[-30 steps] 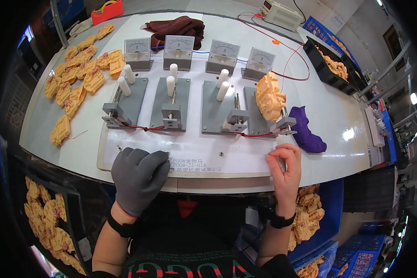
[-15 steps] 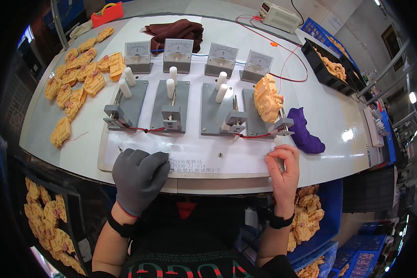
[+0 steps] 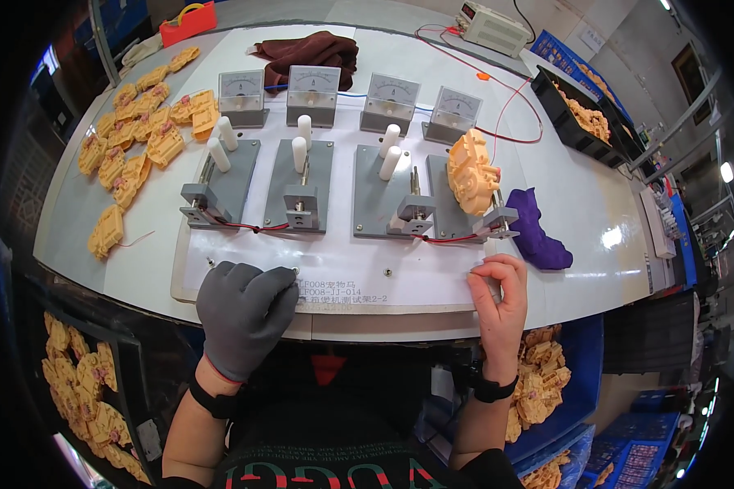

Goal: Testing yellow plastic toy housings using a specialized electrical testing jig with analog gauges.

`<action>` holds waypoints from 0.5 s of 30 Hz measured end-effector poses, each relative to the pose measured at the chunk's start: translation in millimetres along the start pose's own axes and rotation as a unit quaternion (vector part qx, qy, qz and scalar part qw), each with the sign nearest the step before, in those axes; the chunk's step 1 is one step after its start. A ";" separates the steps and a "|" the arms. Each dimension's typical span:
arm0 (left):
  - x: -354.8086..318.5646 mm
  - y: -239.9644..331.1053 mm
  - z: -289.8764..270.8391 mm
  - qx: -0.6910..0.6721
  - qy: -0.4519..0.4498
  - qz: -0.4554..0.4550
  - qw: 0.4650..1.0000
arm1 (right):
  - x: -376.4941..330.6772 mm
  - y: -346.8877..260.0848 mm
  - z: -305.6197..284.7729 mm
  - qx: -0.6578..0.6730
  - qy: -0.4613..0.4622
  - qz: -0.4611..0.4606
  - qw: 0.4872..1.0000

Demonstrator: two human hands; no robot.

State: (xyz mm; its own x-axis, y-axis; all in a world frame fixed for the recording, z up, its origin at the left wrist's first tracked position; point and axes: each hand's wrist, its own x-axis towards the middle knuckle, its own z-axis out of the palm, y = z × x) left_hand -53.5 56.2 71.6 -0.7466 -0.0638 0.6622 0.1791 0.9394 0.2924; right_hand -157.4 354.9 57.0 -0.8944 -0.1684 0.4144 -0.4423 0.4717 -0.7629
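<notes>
We had the yellow casing seated upright on the rightmost grey stand, beyond our right grip and apart from it. That bare grip hovered or rested by the right front edge of the white board, its fingers loosely bent and a gap left between thumb and forefinger. Our gloved left grip lay curled at the board's left front, well apart from the casing; we could not tell whether its fingers pinched anything.

Right of the bench, we had a black bin holding more casings, with a blue crate of them behind it. Below, a blue bin to our right was heaped with casings, and a black crate to our left held another pile.
</notes>
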 end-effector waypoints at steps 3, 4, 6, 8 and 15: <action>0.0 -0.3 -0.1 0.001 -0.001 0.001 1.000 | 0.2 -0.6 -0.3 -0.001 0.000 0.003 1.000; 0.0 -0.4 0.0 0.001 -0.001 0.001 1.000 | 0.2 -0.6 -0.3 -0.001 -0.001 0.005 1.000; 0.1 -0.7 0.3 -0.001 0.004 0.002 1.000 | 0.6 0.1 -1.0 -0.003 -0.003 0.005 1.000; 0.1 -0.7 0.1 -0.002 0.000 0.000 1.000 | 0.9 0.4 -1.8 -0.005 -0.006 0.006 1.000; -0.1 -1.0 -1.4 -0.020 -0.012 0.016 1.000 | 0.5 0.2 -3.5 -0.014 -0.015 0.006 1.000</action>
State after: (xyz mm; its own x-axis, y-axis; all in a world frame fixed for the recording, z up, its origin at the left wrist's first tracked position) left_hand -52.7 54.8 72.2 -0.7556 -0.0255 0.6545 0.2278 0.9266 0.2991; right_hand -157.7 357.9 58.7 -0.9017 -0.1881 0.3892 -0.4292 0.4972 -0.7540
